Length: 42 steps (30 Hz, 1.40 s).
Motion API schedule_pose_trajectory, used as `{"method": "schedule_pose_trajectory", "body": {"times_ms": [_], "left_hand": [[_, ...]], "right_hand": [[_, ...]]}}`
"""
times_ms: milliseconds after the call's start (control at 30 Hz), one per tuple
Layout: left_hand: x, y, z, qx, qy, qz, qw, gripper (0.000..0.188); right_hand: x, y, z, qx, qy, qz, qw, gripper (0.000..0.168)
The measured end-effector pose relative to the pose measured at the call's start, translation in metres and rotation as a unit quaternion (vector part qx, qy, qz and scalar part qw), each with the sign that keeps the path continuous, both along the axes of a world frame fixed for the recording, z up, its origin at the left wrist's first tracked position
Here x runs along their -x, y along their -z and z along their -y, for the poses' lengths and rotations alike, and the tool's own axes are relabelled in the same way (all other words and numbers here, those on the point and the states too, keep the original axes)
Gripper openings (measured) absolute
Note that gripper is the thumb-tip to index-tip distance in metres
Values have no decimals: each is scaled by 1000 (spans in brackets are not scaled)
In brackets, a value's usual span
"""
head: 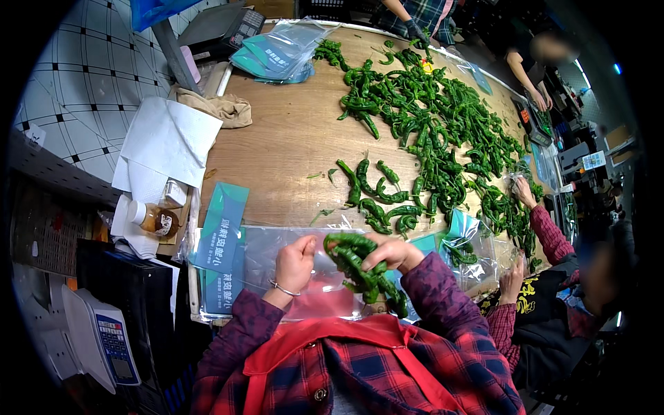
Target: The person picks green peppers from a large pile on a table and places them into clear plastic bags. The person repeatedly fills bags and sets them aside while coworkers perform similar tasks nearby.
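My right hand (391,253) grips a bunch of green peppers (358,264) in front of my chest. Just left of the bunch is my left hand (294,263), its fingers curled and thumb against them; whether something small is pinched there I cannot tell. Below both hands lie clear plastic bags (275,244) with teal and blue printed ends (220,228) at the table's near edge. Loose green peppers (384,197) lie scattered beyond my hands, and a large heap of them (441,119) spreads over the wooden table (280,155) to the right.
More bags (277,54) lie at the far left, near a scale (223,31) and a beige cloth (223,109). Left of the table are white paper (166,140), a jar (153,219) and another scale (111,337). A co-worker's hands (524,192) work close on my right; other people stand across the table.
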<state>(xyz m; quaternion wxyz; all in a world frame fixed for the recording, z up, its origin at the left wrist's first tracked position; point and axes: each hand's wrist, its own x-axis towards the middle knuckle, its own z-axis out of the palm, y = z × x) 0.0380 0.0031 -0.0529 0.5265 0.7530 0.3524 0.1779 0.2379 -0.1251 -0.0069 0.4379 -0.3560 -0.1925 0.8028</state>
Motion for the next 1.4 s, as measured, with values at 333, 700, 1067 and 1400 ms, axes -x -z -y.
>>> {"method": "schedule_pose_trajectory", "body": {"times_ms": [333,700,1067,1400], "left_hand": [[14,-23,17,-131,95,50,985,20],[20,-53,38,-164,143,112,969,23],[28,-58,50,-145,204,79,965,25],[36,-32,44,-76,193,105,973,25]], "right_hand": [[35,41,16,247,75,-82,963,38],[92,122,16,166,196,-87,963,32],[90,81,-19,122,114,-1,986,49],[89,56,-53,-67,123,222,965,60]]}}
